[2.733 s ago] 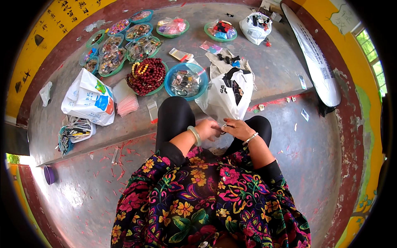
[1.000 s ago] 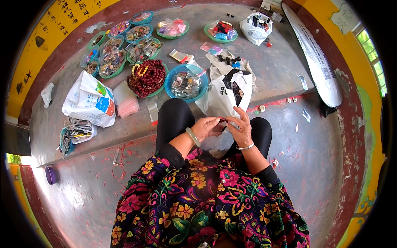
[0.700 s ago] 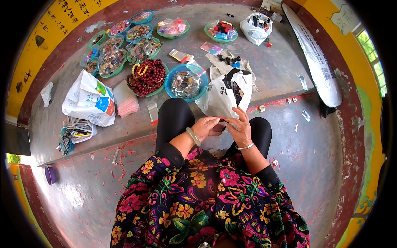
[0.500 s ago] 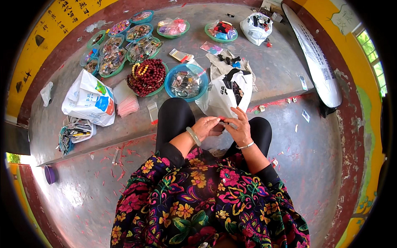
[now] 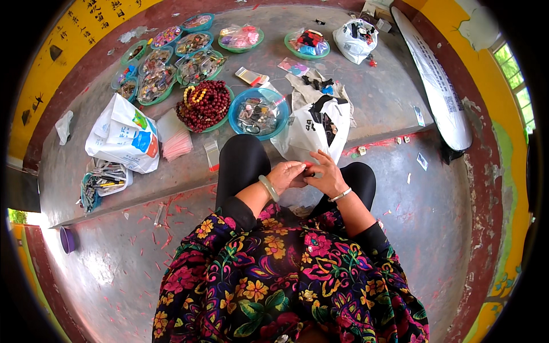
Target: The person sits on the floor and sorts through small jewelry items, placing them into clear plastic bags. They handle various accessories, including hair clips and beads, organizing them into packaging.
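My left hand (image 5: pixel 283 176), with a pale bangle at the wrist, is closed, thumb and fingers pinched together. Close against it my right hand (image 5: pixel 327 177) pinches with thumb and forefinger, its other fingers raised and bent. Between the fingertips of both hands shows a small red thing (image 5: pixel 309 165), mostly hidden and too small to name. The hands are over my lap, between my knees. Just beyond them stands an open white plastic bag (image 5: pixel 306 137) with dark items inside, and next to it a blue basin (image 5: pixel 233 117) of packaged trinkets.
Dark red bead strings (image 5: pixel 214 104) fill a green basin. Several more basins of packets stand at the back left. A white carrier bag (image 5: pixel 117 140) leans beside a box of pens (image 5: pixel 108 180). Small clear bags (image 5: pixel 211 154) lie on the ledge; red scraps litter the floor.
My right hand has shifted slightly left, its fingers curling in closer to the left hand. The red thing stays between the fingertips. My left hand has barely moved.
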Demonstrator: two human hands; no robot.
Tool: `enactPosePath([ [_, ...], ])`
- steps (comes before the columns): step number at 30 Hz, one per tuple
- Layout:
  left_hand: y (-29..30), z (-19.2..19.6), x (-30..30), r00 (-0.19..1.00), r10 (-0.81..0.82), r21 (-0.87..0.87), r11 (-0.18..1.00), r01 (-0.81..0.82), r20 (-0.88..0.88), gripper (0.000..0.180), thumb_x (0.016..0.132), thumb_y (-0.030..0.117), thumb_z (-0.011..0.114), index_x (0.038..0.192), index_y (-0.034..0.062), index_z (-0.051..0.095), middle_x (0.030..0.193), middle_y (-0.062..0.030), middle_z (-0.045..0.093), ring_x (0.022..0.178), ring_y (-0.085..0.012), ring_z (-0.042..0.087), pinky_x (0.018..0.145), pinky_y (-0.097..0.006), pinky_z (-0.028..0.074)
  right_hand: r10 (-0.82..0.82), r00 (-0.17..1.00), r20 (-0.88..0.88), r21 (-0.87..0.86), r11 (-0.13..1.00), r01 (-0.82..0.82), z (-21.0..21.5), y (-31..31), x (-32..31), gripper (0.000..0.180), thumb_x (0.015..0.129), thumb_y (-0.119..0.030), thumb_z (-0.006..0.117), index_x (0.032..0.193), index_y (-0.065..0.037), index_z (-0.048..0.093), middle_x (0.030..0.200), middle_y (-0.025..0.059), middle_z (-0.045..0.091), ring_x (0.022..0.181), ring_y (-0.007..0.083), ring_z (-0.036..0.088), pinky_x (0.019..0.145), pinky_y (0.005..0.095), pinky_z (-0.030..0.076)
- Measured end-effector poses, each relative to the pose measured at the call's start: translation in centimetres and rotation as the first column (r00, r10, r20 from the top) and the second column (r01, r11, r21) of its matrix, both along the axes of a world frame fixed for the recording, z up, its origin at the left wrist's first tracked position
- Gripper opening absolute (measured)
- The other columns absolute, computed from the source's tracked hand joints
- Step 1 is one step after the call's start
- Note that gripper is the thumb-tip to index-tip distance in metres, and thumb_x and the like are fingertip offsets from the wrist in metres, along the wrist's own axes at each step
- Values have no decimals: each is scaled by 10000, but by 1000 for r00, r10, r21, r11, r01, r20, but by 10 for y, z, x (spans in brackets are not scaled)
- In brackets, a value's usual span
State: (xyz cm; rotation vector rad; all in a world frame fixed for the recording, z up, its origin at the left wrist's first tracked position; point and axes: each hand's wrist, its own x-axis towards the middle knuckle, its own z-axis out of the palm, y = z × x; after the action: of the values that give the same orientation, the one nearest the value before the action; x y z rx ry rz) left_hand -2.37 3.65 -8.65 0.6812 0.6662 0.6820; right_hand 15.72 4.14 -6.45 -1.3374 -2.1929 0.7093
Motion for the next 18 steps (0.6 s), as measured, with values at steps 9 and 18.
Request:
enactPosePath([
  [9, 2, -14, 2, 999, -43, 47, 998, 42, 26, 317, 851, 131, 536, 1147, 19, 516, 1029, -54, 582, 894, -138, 583, 792, -291, 481, 104, 994, 31, -194, 976, -96, 6, 8, 2, 185, 588, -179, 674, 758, -109, 675, 1188, 185, 495, 1171, 343, 401, 947, 378, 360],
  [18, 0, -13, 6, 996, 81, 204, 976, -70, -46, 271, 886, 96, 467, 1128, -11, 527, 989, -72, 594, 855, -136, 595, 780, -282, 496, 41, 984, -171, -335, 937, -97, -2, 10, 1, 106, 675, -100, 606, 761, -50, 641, 1001, 178, 592, 1097, 296, 483, 860, 342, 421],
])
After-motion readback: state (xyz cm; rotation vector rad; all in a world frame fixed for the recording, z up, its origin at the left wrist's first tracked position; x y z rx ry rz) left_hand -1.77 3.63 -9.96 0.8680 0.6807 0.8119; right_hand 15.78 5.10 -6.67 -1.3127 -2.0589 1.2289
